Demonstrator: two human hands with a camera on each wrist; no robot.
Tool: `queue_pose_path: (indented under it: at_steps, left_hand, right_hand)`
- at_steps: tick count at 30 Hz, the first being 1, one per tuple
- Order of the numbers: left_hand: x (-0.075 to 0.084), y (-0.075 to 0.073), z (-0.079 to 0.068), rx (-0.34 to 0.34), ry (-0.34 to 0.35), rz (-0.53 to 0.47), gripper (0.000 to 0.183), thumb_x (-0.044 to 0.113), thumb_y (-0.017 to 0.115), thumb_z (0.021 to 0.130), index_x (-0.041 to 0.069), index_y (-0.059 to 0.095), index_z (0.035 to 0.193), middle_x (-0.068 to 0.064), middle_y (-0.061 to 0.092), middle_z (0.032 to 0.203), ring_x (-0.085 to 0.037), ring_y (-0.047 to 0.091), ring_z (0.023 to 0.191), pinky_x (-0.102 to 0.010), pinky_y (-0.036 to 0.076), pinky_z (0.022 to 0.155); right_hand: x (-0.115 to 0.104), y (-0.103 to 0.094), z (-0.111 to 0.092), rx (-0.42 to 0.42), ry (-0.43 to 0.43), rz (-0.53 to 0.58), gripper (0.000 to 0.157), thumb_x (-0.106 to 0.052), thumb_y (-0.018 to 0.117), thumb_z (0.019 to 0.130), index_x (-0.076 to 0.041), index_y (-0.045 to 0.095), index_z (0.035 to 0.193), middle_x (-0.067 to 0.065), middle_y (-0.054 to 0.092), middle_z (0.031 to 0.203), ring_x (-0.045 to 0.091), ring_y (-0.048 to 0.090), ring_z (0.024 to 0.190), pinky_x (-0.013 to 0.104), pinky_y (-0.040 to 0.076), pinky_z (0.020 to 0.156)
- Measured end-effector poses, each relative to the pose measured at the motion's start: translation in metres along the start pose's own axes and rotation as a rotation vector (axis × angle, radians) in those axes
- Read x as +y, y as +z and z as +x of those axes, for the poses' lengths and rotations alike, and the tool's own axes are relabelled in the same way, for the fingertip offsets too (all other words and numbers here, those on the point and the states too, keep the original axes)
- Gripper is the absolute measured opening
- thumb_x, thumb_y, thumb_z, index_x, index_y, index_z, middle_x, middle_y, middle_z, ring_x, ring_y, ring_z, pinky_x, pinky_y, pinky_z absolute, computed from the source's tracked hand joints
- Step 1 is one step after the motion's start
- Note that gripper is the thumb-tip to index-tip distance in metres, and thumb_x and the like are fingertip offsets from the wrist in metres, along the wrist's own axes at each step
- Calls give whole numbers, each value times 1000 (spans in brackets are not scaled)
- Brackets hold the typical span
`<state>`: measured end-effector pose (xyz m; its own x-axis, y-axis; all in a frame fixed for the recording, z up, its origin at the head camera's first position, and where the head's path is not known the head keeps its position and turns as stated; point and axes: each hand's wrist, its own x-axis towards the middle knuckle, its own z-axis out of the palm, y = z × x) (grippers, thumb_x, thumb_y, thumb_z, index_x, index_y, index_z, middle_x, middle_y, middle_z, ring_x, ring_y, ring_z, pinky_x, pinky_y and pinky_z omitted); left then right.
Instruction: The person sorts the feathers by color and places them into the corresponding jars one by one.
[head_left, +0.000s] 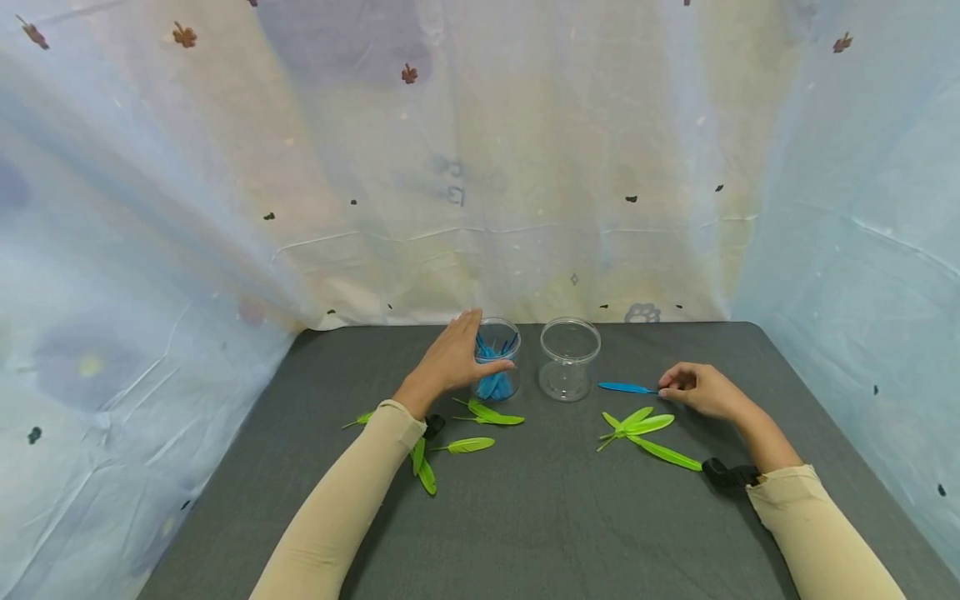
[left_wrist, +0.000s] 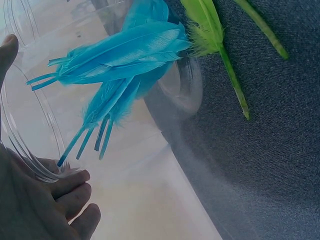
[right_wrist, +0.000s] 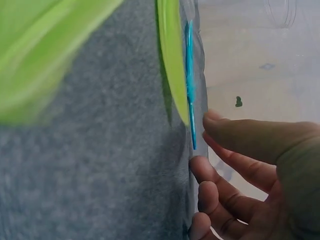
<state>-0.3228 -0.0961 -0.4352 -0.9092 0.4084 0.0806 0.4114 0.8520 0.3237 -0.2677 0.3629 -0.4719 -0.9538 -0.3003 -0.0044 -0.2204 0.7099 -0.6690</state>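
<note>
My left hand (head_left: 453,358) is round a clear jar (head_left: 510,329), thumb at the front and fingers along its far-left side. Inside the jar several blue feathers (left_wrist: 115,55) stand with their quills upward. At the right, my right hand (head_left: 701,389) is at the quill end of a single blue feather (head_left: 624,387) lying on the table. In the right wrist view, its thumb and forefinger stand apart beside the quill tip, with no pinch visible. A second clear jar (head_left: 570,354) stands between the hands, with no feathers visible in it.
Green feathers (head_left: 633,425) lie in front of the right hand, and more green feathers (head_left: 471,445) lie near the left forearm. The grey table (head_left: 570,525) ends at the back against a patterned curtain (head_left: 525,167). Dark bands (head_left: 727,473) are worn at the wrists.
</note>
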Motion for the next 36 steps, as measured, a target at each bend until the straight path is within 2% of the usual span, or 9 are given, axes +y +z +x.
queue_pose_path:
  at_steps: [15, 20, 31, 36]
  left_hand:
    - [0, 2, 2, -16, -1, 8, 123, 81, 62, 93, 7, 6, 173, -16, 13, 180, -31, 9, 167, -46, 9, 135]
    - [0, 1, 2, -1, 0, 2, 122, 79, 64, 93, 5, 10, 173, -17, 14, 179, -31, 11, 166, -47, 10, 135]
    - [0, 0, 1, -10, -5, 1, 123, 80, 63, 93, 7, 6, 173, -14, 10, 180, -30, 9, 167, -45, 8, 135]
    - [0, 0, 1, -13, -7, 2, 123, 81, 63, 93, 7, 5, 173, -14, 10, 180, -30, 9, 167, -45, 8, 135]
  right_hand:
    - [8, 4, -3, -15, 16, -22, 16, -12, 76, 102, 2, 71, 110, 8, 62, 93, 17, 52, 77, 29, 44, 63]
    - [7, 5, -2, -16, 26, -18, 15, -11, 75, 102, 1, 71, 108, 8, 61, 93, 19, 52, 79, 30, 45, 64]
    - [11, 6, 2, -34, 33, -29, 11, -13, 74, 103, -2, 74, 103, 4, 64, 89, 17, 52, 75, 30, 43, 62]
    - [10, 5, 0, -11, 21, -34, 11, -14, 73, 104, -3, 74, 102, 5, 66, 90, 17, 54, 77, 31, 46, 64]
